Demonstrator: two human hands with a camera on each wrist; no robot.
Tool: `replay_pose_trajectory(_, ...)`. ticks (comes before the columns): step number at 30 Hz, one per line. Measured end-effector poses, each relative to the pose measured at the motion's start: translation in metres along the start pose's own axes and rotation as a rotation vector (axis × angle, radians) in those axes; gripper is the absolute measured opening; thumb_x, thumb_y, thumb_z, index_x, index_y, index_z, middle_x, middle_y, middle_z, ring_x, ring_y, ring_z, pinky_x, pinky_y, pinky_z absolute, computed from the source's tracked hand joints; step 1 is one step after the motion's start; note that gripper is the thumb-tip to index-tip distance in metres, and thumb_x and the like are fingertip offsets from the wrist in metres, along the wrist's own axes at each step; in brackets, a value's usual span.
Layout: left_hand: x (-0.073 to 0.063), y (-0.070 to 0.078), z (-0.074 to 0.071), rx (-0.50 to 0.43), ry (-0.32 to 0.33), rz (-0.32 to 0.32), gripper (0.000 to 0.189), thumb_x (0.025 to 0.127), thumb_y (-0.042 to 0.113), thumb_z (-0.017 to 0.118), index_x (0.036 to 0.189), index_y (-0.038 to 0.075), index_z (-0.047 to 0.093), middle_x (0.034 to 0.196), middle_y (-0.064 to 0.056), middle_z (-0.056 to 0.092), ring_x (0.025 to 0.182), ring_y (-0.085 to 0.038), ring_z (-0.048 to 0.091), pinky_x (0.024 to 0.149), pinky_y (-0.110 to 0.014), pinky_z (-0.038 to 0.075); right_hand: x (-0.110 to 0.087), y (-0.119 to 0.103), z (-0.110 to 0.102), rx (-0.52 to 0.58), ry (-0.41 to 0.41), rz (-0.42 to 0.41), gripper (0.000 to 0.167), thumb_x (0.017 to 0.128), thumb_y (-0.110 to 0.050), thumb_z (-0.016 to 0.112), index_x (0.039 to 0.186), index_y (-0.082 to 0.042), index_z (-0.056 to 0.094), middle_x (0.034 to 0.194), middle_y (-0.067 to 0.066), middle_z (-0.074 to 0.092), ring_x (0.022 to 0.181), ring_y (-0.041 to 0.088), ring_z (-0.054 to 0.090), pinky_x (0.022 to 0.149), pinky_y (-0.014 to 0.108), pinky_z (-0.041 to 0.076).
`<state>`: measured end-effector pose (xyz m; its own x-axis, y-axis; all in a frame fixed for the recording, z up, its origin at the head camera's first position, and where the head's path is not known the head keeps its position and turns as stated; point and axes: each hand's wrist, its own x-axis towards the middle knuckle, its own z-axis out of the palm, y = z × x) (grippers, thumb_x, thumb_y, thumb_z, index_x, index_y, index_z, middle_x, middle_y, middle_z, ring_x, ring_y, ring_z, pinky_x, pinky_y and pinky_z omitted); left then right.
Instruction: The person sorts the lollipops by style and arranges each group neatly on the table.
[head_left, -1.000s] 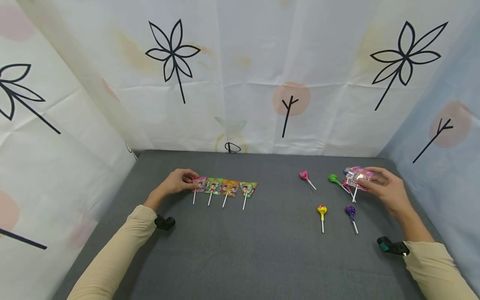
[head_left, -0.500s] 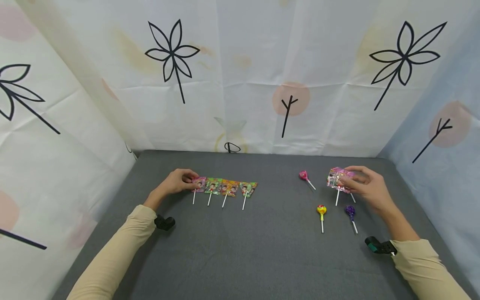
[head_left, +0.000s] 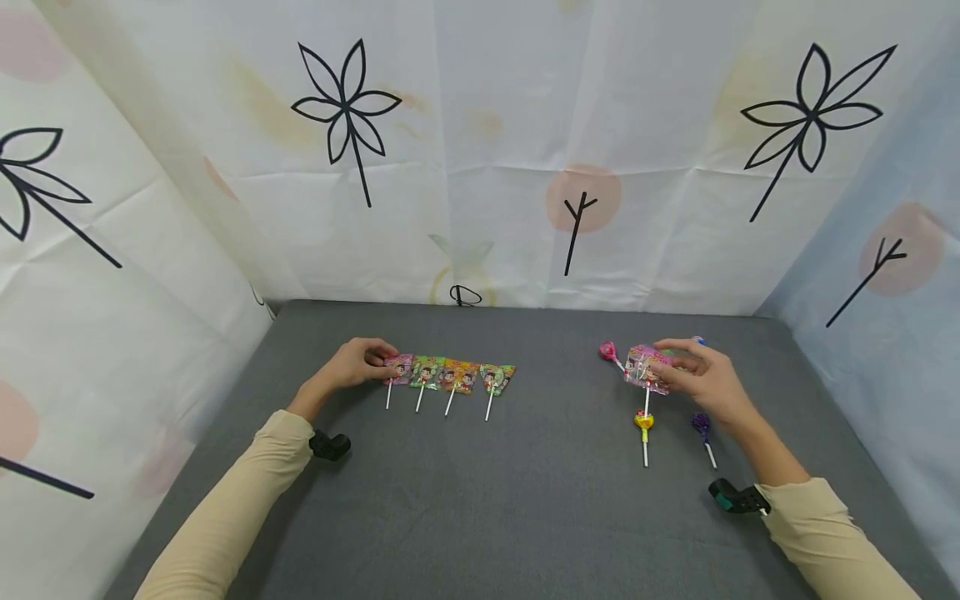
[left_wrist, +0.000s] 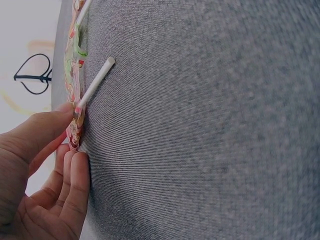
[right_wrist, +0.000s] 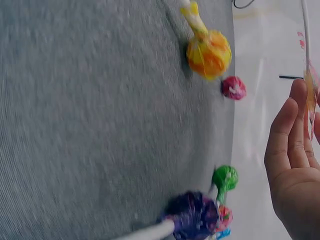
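At the left, my left hand [head_left: 352, 364] pinches the edge of a pink-wrapped lollipop [head_left: 402, 367], its white stick [left_wrist: 97, 82] angled over the cloth. This lollipop forms the left end of a row with a green-wrapped lollipop [head_left: 427, 372], an orange-wrapped lollipop [head_left: 459, 377] and another green-wrapped lollipop [head_left: 497, 379]. Between thumb and fingers, my right hand [head_left: 705, 382] holds another flat pink-wrapped lollipop [head_left: 642, 365], raised off the table with its stick downward. In the head view that stick overlaps a round yellow lollipop [head_left: 644, 420].
Round lollipops lie around the right hand: a pink one [head_left: 607, 351], a purple one [head_left: 701, 423], and a green one [right_wrist: 225, 177] mostly behind the hand in the head view. Grey cloth covers the table [head_left: 525, 517]; a white patterned curtain [head_left: 495, 125] hangs behind.
My right hand has moved left with the pink-wrapped lollipop, from over the green round lollipop to near the round pink one. The left hand has stayed in place.
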<state>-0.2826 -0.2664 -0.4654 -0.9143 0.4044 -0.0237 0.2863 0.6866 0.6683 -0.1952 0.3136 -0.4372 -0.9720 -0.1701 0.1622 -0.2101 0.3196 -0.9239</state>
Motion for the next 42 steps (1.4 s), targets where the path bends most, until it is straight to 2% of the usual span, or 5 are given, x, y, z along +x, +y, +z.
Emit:
replay_pose_trajectory(7, 0.000, 0.000, 0.000, 0.002, 0.002, 0.003, 0.036, 0.090, 0.017, 0.081, 0.118, -0.002, 0.070, 0.109, -0.014, 0.068, 0.100, -0.032, 0.066, 0.085, -0.049, 0.052, 0.002, 0.000, 0.014, 0.031, -0.077, -0.014, 0.039, 0.098, -0.007, 0.070, 0.132, 0.007, 0.058, 0.102, 0.014, 0.072, 0.086, 0.017, 0.070, 0.073, 0.034, 0.057)
replay_pose_trajectory(12, 0.000, 0.000, 0.000, 0.002, 0.012, 0.010, 0.037, 0.089, 0.019, 0.082, 0.118, -0.002, 0.070, 0.109, -0.014, 0.068, 0.100, -0.031, 0.066, 0.085, -0.049, 0.052, 0.006, -0.005, 0.027, 0.038, -0.142, -0.021, 0.043, 0.096, -0.004, 0.072, 0.135, 0.007, 0.056, 0.123, 0.025, 0.063, 0.098, 0.016, 0.069, 0.077, 0.032, 0.056)
replay_pose_trajectory(17, 0.000, -0.001, 0.001, -0.005, 0.017, 0.025, 0.037, 0.088, 0.018, 0.083, 0.117, -0.002, 0.071, 0.108, -0.014, 0.068, 0.099, -0.031, 0.067, 0.084, -0.048, 0.052, 0.012, -0.009, 0.040, 0.021, -0.161, -0.002, 0.046, 0.093, -0.007, 0.076, 0.135, 0.002, 0.059, 0.137, 0.023, 0.056, 0.110, 0.017, 0.063, 0.080, 0.032, 0.055)
replay_pose_trajectory(31, 0.002, -0.003, -0.001, -0.003, 0.009, 0.004, 0.038, 0.089, 0.020, 0.083, 0.119, -0.001, 0.070, 0.110, -0.015, 0.068, 0.101, -0.031, 0.066, 0.086, -0.049, 0.051, 0.038, -0.015, 0.095, 0.049, -0.251, 0.022, 0.038, 0.093, -0.005, 0.076, 0.127, 0.006, 0.064, 0.105, 0.020, 0.071, 0.088, 0.024, 0.067, 0.076, 0.045, 0.055)
replay_pose_trajectory(42, 0.002, -0.004, 0.000, -0.016, 0.005, 0.007, 0.039, 0.089, 0.020, 0.083, 0.119, -0.001, 0.070, 0.110, -0.015, 0.068, 0.101, -0.031, 0.066, 0.086, -0.048, 0.051, 0.059, -0.008, 0.128, 0.020, -0.291, 0.001, 0.037, 0.090, 0.003, 0.076, 0.122, 0.015, 0.063, 0.093, 0.022, 0.069, 0.080, 0.024, 0.067, 0.069, 0.032, 0.055)
